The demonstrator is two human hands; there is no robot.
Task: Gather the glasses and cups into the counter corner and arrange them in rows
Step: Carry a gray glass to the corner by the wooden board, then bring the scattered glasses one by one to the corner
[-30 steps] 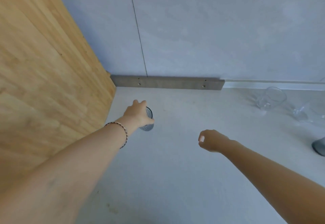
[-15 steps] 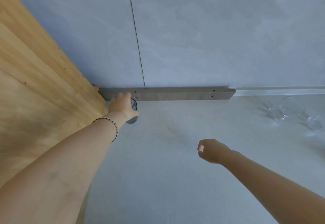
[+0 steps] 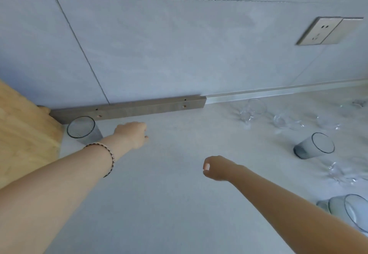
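Though the fingers of the left hand (image 3: 132, 134) bend down a little, they are loose and hold nothing. I cannot tell if their tips touch the counter (image 3: 169, 204). A thin braided bracelet (image 3: 109, 155) sits on that wrist. The fingers of the right hand (image 3: 217, 168) are curled in together like a small fist, and they hold nothing too. This hand hangs over the middle of the counter, well apart from every glass.

Just to the left of the left hand, but not touching it, a grey glass (image 3: 81, 128) stands up straight in the counter corner. It is right by the grey strip (image 3: 127, 109) that runs along the bottom of the tiled wall (image 3: 179, 54). It is also near the wooden panel (image 3: 23, 134) on the left side.

The other glasses are far over on the right. A second grey glass (image 3: 314, 146) stands alone there. Behind it, close to the wall, are some clear glasses (image 3: 253, 110), spread out and not in rows. One more clear glass (image 3: 338, 172) is nearer, but it is blurry. At the bottom right edge two big grey glasses (image 3: 338, 210) stand side by side. A wall socket (image 3: 326, 31) is up on the wall above them.
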